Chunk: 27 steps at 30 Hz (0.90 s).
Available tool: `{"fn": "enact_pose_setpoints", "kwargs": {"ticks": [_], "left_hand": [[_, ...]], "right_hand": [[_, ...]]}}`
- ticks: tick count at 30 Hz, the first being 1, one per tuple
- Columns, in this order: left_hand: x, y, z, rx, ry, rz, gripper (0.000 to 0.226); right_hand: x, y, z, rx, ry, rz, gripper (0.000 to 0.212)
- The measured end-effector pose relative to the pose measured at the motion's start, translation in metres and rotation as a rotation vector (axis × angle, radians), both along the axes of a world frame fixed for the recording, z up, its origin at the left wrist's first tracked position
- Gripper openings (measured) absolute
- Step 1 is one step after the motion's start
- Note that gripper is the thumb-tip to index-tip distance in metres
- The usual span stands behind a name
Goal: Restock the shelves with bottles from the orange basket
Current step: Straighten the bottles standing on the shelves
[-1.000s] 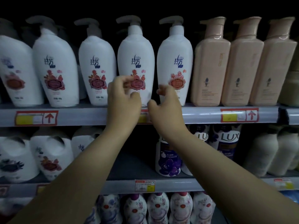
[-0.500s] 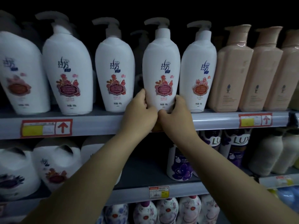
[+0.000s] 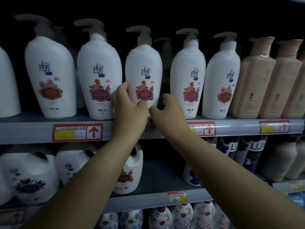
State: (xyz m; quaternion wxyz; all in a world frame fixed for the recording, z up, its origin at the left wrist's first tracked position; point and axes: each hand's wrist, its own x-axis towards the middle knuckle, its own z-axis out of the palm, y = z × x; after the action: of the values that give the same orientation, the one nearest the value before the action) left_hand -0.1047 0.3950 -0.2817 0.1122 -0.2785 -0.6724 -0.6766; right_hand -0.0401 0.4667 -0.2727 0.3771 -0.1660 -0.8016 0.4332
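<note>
On shelf [image 3: 33,128], left hand [image 3: 130,109], right hand [image 3: 168,111] around white bottle [image 3: 143,63]

Smooth white plastic pump bottles [image 3: 188,66], faintly glossy; pink bottles [image 3: 254,76] in shiny film; matt grey shelf [image 3: 33,129] edge; glossy clear price strip [image 3: 237,128] over paper labels [image 3: 77,133].

The white pump bottle [image 3: 143,76] has its foot covered by the left hand [image 3: 130,106] and the right hand [image 3: 170,109]. Whether the right fingers touch it cannot be told. Just behind it to the right, a second-row bottle [image 3: 165,66] shows only a dark sliver. Below it and to the right, a forearm partly hides a price tag [image 3: 208,128]. Far to its left, an end bottle [image 3: 8,83] is cut by the picture's edge. Its label's small print is too blurred to read.
</note>
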Motion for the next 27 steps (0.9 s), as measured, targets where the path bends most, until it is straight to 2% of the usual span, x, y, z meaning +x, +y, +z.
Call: {"fn": "enact_pose_setpoints", "kwargs": {"ticks": [2,5,7,14,21,23,27], "left_hand": [[-0.003,-0.004,0.004,-0.110,-0.018,-0.044,0.059],[-0.010,-0.009,0.016,-0.187,-0.116,-0.116,0.037],[-0.014,-0.011,0.019,-0.213,-0.143,-0.150,0.032],[-0.005,-0.015,0.012,-0.222,-0.063,-0.159,0.039],[-0.006,-0.015,0.011,-0.193,-0.002,-0.151,0.034],[-0.008,-0.014,0.012,-0.176,-0.009,-0.145,0.034],[-0.009,-0.007,0.011,-0.184,0.000,-0.106,0.046]], "right_hand": [[-0.009,-0.002,0.002,-0.075,-0.009,0.005,0.032],[-0.019,-0.008,0.007,-0.168,-0.013,0.012,0.042],[-0.021,-0.007,0.008,-0.168,-0.029,0.001,0.044],[-0.005,-0.005,0.004,-0.178,-0.062,0.072,0.044],[0.012,0.003,0.003,-0.129,-0.062,0.113,0.031],[0.016,0.007,0.002,-0.111,-0.025,0.080,0.029],[0.025,0.026,0.000,-0.131,0.168,-0.092,0.035]]}}
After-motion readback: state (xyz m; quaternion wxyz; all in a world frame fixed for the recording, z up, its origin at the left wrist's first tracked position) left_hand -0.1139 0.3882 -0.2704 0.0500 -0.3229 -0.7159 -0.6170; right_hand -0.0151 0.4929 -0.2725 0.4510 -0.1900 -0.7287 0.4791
